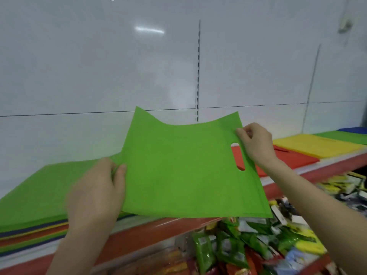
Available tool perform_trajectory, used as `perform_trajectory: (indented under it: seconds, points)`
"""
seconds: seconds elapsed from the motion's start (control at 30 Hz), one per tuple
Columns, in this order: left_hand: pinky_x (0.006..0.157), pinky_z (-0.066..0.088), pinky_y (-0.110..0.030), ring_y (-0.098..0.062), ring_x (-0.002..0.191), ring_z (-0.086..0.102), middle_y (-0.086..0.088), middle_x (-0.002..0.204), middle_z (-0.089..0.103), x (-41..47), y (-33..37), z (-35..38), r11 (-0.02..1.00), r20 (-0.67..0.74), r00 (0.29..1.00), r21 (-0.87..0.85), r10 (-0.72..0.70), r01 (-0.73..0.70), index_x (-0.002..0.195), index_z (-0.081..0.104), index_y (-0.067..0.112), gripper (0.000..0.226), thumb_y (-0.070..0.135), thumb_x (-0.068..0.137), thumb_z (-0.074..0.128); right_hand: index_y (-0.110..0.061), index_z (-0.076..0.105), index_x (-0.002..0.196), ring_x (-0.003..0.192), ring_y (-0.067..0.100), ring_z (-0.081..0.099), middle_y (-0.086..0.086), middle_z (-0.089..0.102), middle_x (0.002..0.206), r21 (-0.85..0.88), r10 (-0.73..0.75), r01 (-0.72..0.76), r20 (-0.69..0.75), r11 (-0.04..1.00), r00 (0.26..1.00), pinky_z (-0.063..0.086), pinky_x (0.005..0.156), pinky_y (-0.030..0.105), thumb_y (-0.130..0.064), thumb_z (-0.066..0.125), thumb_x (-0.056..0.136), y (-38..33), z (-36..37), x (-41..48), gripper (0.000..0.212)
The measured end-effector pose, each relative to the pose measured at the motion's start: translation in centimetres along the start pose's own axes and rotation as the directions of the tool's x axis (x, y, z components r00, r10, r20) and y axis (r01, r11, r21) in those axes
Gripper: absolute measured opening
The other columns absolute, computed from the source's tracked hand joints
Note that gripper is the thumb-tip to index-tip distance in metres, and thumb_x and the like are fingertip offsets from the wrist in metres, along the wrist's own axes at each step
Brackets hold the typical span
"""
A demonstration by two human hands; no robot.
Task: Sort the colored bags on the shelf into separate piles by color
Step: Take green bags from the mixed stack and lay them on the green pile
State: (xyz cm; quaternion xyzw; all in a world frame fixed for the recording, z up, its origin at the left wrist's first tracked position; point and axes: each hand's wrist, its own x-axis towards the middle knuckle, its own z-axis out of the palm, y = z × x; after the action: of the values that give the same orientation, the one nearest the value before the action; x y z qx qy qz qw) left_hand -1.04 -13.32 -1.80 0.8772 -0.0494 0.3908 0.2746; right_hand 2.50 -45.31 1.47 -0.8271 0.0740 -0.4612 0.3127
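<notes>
A flat green bag with a cut-out handle slot is lifted above the shelf in the centre of the view. My left hand grips its left edge with the thumb on top. My right hand pinches its far right edge next to the slot. At the left lies a mixed stack of bags, green on top, with blue, yellow and red layers showing at its side. To the right lie a red pile, a yellow pile, a green pile and a blue pile.
The shelf has a red front edge and a glossy white back wall with a slotted upright. Below the shelf, a lower level holds several packaged goods in green, yellow and white wrappers.
</notes>
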Motion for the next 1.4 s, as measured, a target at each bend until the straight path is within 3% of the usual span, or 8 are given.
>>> perform_trajectory:
  seconds: [0.23,0.3,0.63,0.8,0.9,1.07,1.33,1.4]
  points:
    - [0.061,0.037,-0.037,-0.042,0.079,0.06,-0.025,0.081,0.063,-3.4,15.3,8.5,0.982,0.066,0.988,-0.133,0.14,-0.13,0.085,0.06,0.005,0.028,0.031,0.091,0.052,-0.001,0.059,0.094,0.077,0.023,0.05,0.008,0.057,0.083,-0.138,0.08,-0.093,-0.097,0.986,0.992,0.033,0.064,0.03,-0.027,0.053,0.095,12.5,-13.1,2.2,0.026]
    - [0.06,0.032,-0.035,-0.041,0.081,0.06,-0.023,0.081,0.063,-4.5,19.9,10.7,0.968,0.073,0.981,-0.194,0.178,-0.161,0.085,0.06,0.006,0.026,0.031,0.091,0.052,0.0,0.059,0.096,0.079,0.025,0.053,0.011,0.06,0.085,-0.178,0.097,-0.119,-0.13,0.977,0.987,0.038,0.066,0.033,-0.027,0.053,0.095,15.9,-17.1,2.8,0.028]
    - [0.056,0.031,-0.033,-0.042,0.064,0.06,-0.021,0.064,0.06,-10.0,39.4,21.3,0.851,0.129,0.903,-0.411,0.41,-0.327,0.074,0.058,0.005,0.021,0.021,0.087,0.062,0.0,0.059,0.096,0.082,0.021,0.051,0.006,0.058,0.086,-0.307,0.24,-0.341,-0.322,0.889,0.916,0.038,0.072,0.031,-0.023,0.051,0.095,29.7,-34.0,2.9,0.025]
    - [0.055,0.029,-0.032,-0.039,0.064,0.058,-0.017,0.065,0.06,-11.7,47.0,27.1,0.774,0.128,0.86,-0.515,0.494,-0.367,0.078,0.058,0.004,0.023,0.024,0.09,0.057,-0.002,0.057,0.099,0.083,0.023,0.056,0.008,0.06,0.089,-0.331,0.299,-0.44,-0.399,0.835,0.867,0.049,0.079,0.043,-0.026,0.049,0.097,36.3,-39.4,2.7,0.026]
    - [0.053,0.026,-0.03,-0.037,0.059,0.054,-0.016,0.062,0.057,-12.8,52.0,31.3,0.742,0.122,0.854,-0.566,0.506,-0.359,0.078,0.057,0.004,0.023,0.023,0.09,0.057,-0.004,0.056,0.101,0.081,0.02,0.055,0.003,0.057,0.086,-0.343,0.293,-0.46,-0.438,0.819,0.85,0.048,0.074,0.038,-0.027,0.047,0.097,40.5,-41.8,3.6,0.025]
    - [0.053,0.027,-0.03,-0.032,0.058,0.049,-0.014,0.064,0.058,-13.0,59.0,37.6,0.725,0.127,0.854,-0.599,0.504,-0.339,0.083,0.058,0.003,0.023,0.025,0.092,0.054,-0.007,0.055,0.104,0.082,0.025,0.06,0.007,0.061,0.09,-0.366,0.286,-0.47,-0.455,0.803,0.843,0.052,0.077,0.046,-0.03,0.045,0.098,47.4,-44.8,7.8,0.026]
    - [0.052,0.022,-0.03,-0.024,0.055,0.036,0.001,0.053,0.037,-10.0,70.1,47.3,0.803,0.181,0.897,-0.539,0.403,-0.252,0.085,0.059,0.003,0.029,0.028,0.094,0.05,-0.005,0.055,0.106,0.081,0.021,0.056,0.004,0.058,0.088,-0.361,0.307,-0.472,-0.427,0.805,0.851,0.047,0.075,0.04,-0.028,0.044,0.098,58.7,-47.1,18.7,0.027]
    - [0.055,0.024,-0.03,-0.031,0.06,0.044,-0.007,0.057,0.046,-9.4,72.1,49.1,0.816,0.191,0.899,-0.522,0.395,-0.248,0.089,0.06,0.002,0.03,0.029,0.094,0.049,-0.004,0.055,0.106,0.08,0.021,0.054,0.003,0.057,0.087,-0.37,0.302,-0.456,-0.405,0.809,0.863,0.047,0.074,0.039,-0.026,0.043,0.099,61.3,-47.2,20.6,0.026]
